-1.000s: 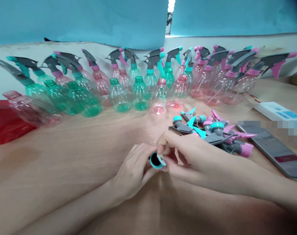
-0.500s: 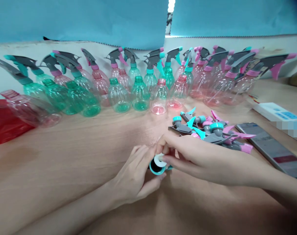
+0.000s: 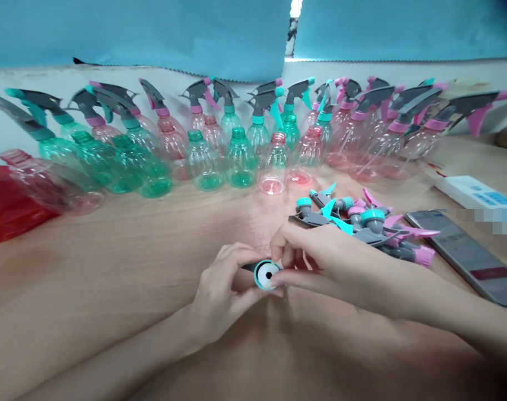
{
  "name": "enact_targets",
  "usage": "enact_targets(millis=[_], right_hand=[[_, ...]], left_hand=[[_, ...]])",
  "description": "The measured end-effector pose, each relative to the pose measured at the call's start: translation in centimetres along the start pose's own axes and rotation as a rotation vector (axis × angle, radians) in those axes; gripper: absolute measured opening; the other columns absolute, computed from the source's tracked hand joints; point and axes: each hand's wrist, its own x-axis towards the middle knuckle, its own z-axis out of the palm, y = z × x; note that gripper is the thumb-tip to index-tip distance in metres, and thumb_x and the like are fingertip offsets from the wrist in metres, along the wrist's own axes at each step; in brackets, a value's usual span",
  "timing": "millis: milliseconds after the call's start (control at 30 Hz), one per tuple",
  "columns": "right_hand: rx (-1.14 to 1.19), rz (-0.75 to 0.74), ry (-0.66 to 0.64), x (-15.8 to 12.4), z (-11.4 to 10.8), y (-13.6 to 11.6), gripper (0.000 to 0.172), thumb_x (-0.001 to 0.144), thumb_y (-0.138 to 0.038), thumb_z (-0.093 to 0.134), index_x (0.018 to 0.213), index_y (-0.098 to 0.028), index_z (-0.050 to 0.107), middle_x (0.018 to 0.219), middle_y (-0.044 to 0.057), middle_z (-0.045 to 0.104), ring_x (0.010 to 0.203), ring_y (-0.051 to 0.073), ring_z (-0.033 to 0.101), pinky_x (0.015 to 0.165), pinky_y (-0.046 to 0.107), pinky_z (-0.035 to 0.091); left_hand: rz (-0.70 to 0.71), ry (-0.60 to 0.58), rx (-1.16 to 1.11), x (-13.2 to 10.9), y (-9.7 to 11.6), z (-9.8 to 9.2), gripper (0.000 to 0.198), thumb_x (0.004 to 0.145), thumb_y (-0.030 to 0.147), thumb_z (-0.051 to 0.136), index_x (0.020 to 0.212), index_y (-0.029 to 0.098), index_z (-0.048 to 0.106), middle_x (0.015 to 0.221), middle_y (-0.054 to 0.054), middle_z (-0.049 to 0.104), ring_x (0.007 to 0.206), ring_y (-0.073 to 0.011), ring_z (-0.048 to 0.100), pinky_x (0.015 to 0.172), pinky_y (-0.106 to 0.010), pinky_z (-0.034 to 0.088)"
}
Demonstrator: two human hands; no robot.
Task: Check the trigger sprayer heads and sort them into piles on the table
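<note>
My left hand (image 3: 220, 292) is closed around a trigger spray head (image 3: 249, 267), whose teal collar faces up toward me. Most of its grey body is hidden by the fingers. A white ring-shaped washer (image 3: 263, 274) with a dark centre hole lies inside the collar's opening. My right hand (image 3: 315, 253) comes in from the right, fingers curled, with the thumb and fingertips at the washer's right edge. Just beyond that hand is a pile of loose grey spray heads (image 3: 372, 225) with teal or pink collars and triggers.
Along the back stand several clear green and pink bottles, some open-necked like the pink bottle (image 3: 272, 167), others fitted with spray heads. A red plastic bag (image 3: 11, 211) lies at left under a tilted pink bottle (image 3: 57, 184). A phone (image 3: 466, 256) and a white box (image 3: 478, 192) are at right.
The white washer has gone from tilted over the collar's rim to lying down inside the opening. My left fingers have drawn back slightly from the collar's far side.
</note>
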Motion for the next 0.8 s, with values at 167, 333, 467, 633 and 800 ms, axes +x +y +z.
enact_targets(millis=[167, 333, 467, 633, 800], right_hand=[[-0.072, -0.021, -0.049, -0.25, -0.73, 0.09, 0.006, 0.085, -0.027, 0.061, 0.081, -0.023, 0.059, 0.071, -0.006, 0.061, 0.061, 0.009, 0.051, 0.052, 0.021, 0.033], [-0.074, -0.047, -0.076, -0.3, -0.77, 0.17, 0.007, 0.086, -0.03, 0.059, 0.083, -0.026, 0.063, 0.075, -0.007, 0.063, 0.067, 0.009, 0.052, 0.056, 0.022, 0.035], [-0.028, -0.082, -0.093, -0.2, -0.77, 0.24, 0.003, 0.085, -0.023, 0.06, 0.083, -0.024, 0.063, 0.073, -0.007, 0.061, 0.066, 0.008, 0.053, 0.057, 0.021, 0.035], [-0.031, -0.096, -0.084, -0.32, -0.94, 0.29, 0.007, 0.085, -0.018, 0.058, 0.083, -0.023, 0.062, 0.08, -0.006, 0.064, 0.071, 0.009, 0.055, 0.059, 0.021, 0.036], [-0.132, -0.136, -0.027, -0.69, -0.63, -0.2, 0.006, 0.084, -0.018, 0.058, 0.081, -0.022, 0.059, 0.079, -0.006, 0.062, 0.073, 0.011, 0.052, 0.06, 0.023, 0.035]], left_hand=[[0.013, 0.01, 0.004, 0.2, 0.04, 0.03, 0.026, 0.084, 0.038, 0.064, 0.1, 0.019, 0.057, 0.083, -0.004, 0.066, 0.074, -0.016, 0.063, 0.067, -0.03, 0.05], [0.038, 0.021, 0.001, 0.24, -0.13, 0.07, 0.025, 0.085, 0.035, 0.064, 0.101, 0.018, 0.057, 0.081, -0.003, 0.065, 0.072, -0.0149, 0.061, 0.065, -0.029, 0.048], [0.061, 0.014, -0.021, 0.05, -0.21, 0.01, 0.027, 0.084, 0.035, 0.065, 0.102, 0.017, 0.056, 0.079, -0.003, 0.066, 0.072, -0.0151, 0.06, 0.066, -0.03, 0.048], [0.1, 0.002, -0.032, 0.09, -0.17, 0.03, 0.028, 0.083, 0.035, 0.067, 0.101, 0.018, 0.055, 0.075, -0.003, 0.067, 0.071, -0.0159, 0.058, 0.065, -0.031, 0.047], [0.128, 0.01, -0.014, 0.13, -0.48, 0.15, 0.028, 0.083, 0.037, 0.067, 0.097, 0.016, 0.054, 0.076, -0.003, 0.065, 0.071, -0.0155, 0.058, 0.064, -0.03, 0.046]])
